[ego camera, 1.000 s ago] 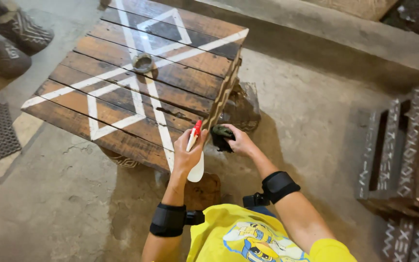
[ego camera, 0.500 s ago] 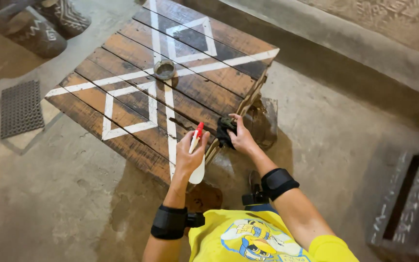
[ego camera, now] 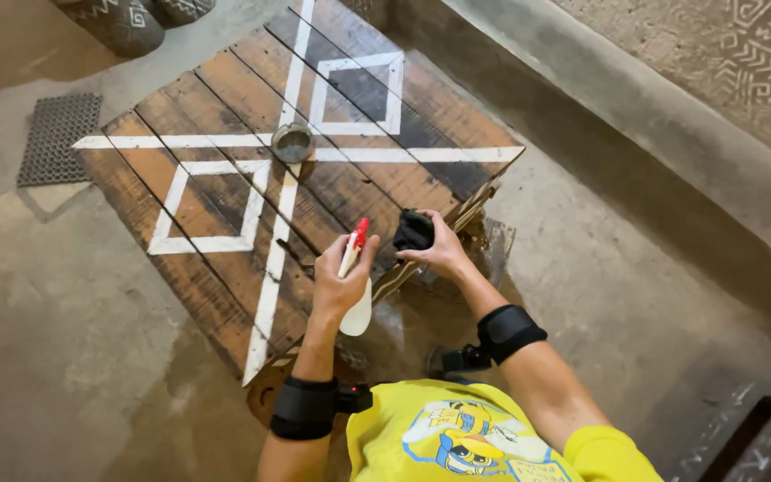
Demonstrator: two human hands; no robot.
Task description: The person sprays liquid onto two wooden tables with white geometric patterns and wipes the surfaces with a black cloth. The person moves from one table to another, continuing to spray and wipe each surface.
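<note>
- The low dark-stained wooden plank table with white painted diamond lines (ego camera: 225,192) is now seen shifted and turned in the view compared with a second ago; the head camera has swung, not the table, and the patterned crates seen at the right before are reduced to a corner at the near right edge.
- The left hand (ego camera: 341,281) is wrapped around a white plastic spray bottle with a red nozzle (ego camera: 355,268), held upright over the near edge of the table much as it was a second ago.
- The right hand (ego camera: 439,250) is clenched on a crumpled black cloth (ego camera: 413,230), which is pressed to the table's near right corner; the same spot was covered half a second ago, so the wiping is judged to be confined to that edge.
- Damp darkening is seen on the concrete floor (ego camera: 73,357) below that corner.
- A small round grey metal bowl (ego camera: 293,141) is set where the white lines cross, well apart from both hands; its contents cannot be made out.
- The liquid level in the bottle cannot be told.
- A dark grid mat (ego camera: 57,138) lies on the floor at the far left.
</note>
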